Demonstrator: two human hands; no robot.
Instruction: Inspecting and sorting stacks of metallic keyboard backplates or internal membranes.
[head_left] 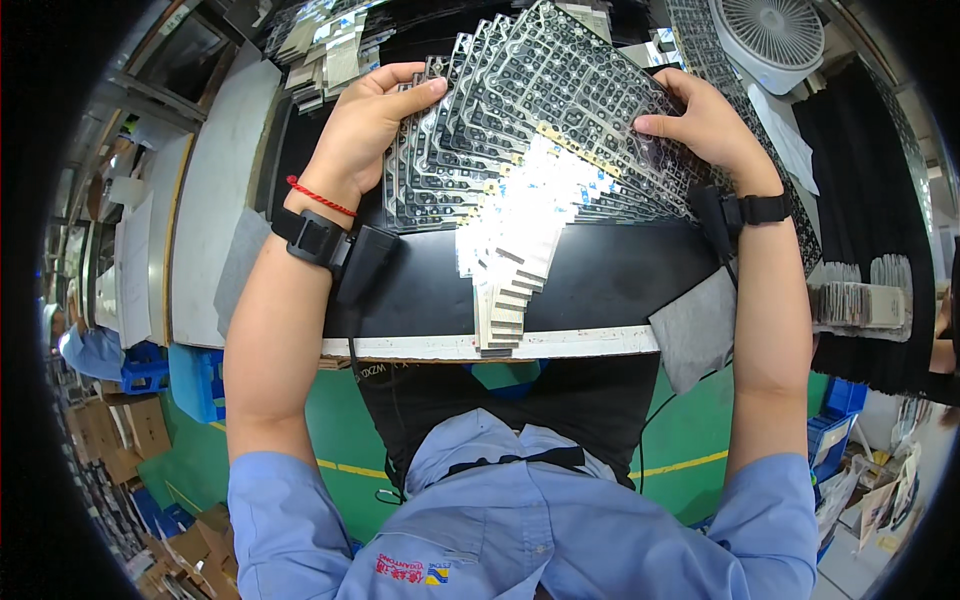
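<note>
A fanned stack of thin black keyboard sheets (570,90), patterned with key-shaped cells, spreads over the far part of the table. White and silvery tabs (515,235) hang from the sheets toward me, overlapping like steps and glaring in the light. My left hand (375,120) is closed on the stack's left edge, thumb on top. At the right end of the fan, my right hand (705,125) pinches the sheets, its thumb on the upper face. The fingers under the sheets are partly hidden.
The table has a black surface (600,285) with a white front edge. A grey cloth (695,330) hangs over its right front. More pale-tabbed pieces (325,50) lie at the far left. A white fan (770,40) stands far right; bundled pieces (862,303) rest below it. Cables hang from both wrist-worn devices.
</note>
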